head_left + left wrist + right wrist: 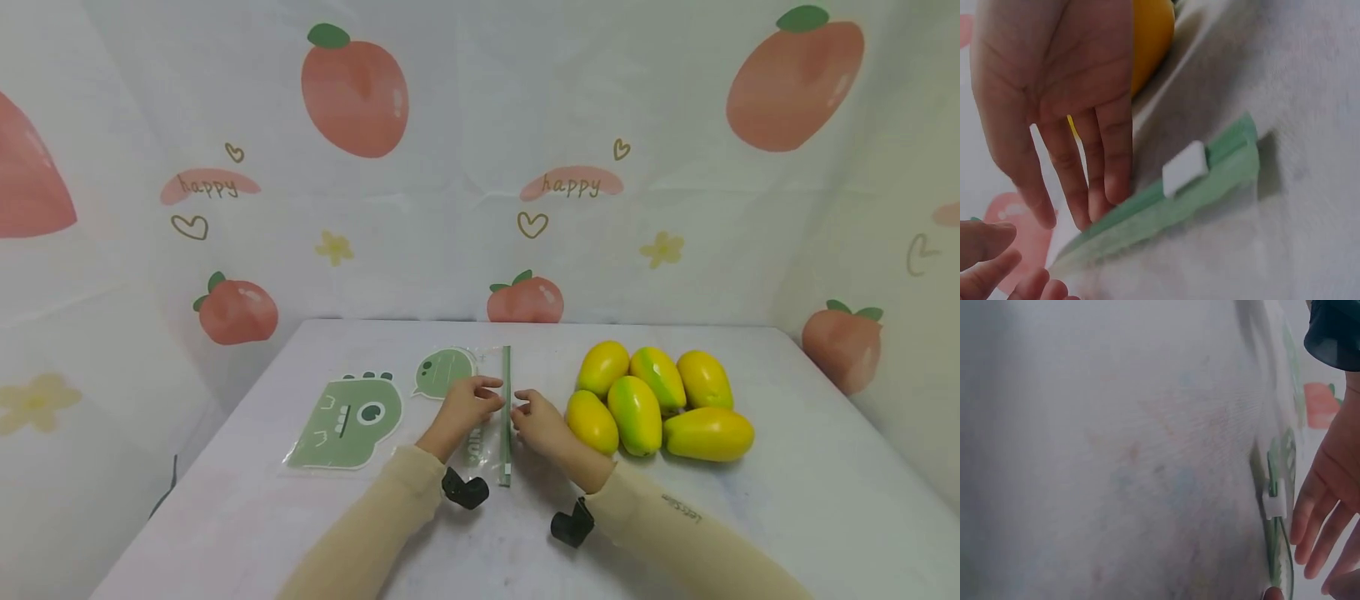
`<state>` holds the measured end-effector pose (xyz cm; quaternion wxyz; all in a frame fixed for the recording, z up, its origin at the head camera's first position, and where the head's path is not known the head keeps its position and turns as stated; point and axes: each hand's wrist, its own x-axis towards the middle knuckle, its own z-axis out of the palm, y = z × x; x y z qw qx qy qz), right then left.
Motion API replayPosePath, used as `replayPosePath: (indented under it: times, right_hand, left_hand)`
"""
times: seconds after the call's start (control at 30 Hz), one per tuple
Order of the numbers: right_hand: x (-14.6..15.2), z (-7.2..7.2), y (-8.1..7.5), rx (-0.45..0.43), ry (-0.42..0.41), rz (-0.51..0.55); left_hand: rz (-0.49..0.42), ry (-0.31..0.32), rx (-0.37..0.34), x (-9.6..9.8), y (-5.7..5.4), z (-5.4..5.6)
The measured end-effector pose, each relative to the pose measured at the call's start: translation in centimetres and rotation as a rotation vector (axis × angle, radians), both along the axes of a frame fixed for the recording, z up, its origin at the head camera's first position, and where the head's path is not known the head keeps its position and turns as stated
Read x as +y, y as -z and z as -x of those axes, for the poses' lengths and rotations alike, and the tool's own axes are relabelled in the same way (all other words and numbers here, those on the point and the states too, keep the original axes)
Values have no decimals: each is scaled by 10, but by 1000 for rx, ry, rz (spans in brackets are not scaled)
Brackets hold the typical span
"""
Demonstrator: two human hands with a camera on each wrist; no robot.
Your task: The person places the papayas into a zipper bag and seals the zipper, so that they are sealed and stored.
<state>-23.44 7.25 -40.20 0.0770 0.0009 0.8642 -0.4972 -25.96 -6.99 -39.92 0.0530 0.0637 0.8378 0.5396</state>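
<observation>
A clear zip bag [491, 454] printed with a green dinosaur [347, 425] lies flat, its green zip edge [506, 442] facing right. Over the bag, just left of that edge, is my left hand [471, 404], fingers loosely extended toward the strip. Across from it my right hand [542, 425] hovers beside the strip with relaxed fingers. In the left wrist view, the right hand's fingertips [1088, 222] hang right at the green strip, while the left fingertips [1004, 262] show at the lower left. A white slider [1185, 169] sits near the strip's close end. Neither hand holds anything.
Several yellow mangoes [635, 415], some with green patches, are grouped right of my right hand. A green speech-bubble print [444, 372] shows on the bag's far part. The white table [810, 467] meets a fruit-patterned cloth backdrop [450, 217] behind.
</observation>
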Motion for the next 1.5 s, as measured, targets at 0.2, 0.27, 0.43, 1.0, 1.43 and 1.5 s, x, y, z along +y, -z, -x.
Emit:
replayPosePath:
  times: [0.2,0.27,0.43,1.0,1.43,1.5]
  right_hand:
    - [0,2,6,17,-12,-56]
    - [1,2,6,30,-25,-88]
    - [2,4,5,78,-56,-176]
    - [3,10,10,87,-86,-252]
    - [3,11,7,52,-84,-242]
    - [3,11,7,54,-83,-244]
  left_hand:
    - [-32,-8,-45,-1,7,4]
    - [-32,-12,-49,-1,9,5]
    - [-13,-31,-66,-1,11,7]
    - [111,-17,-63,2,14,10]
    - [176,-38,-104,4,11,11]
    - [188,-36,-93,5,11,11]
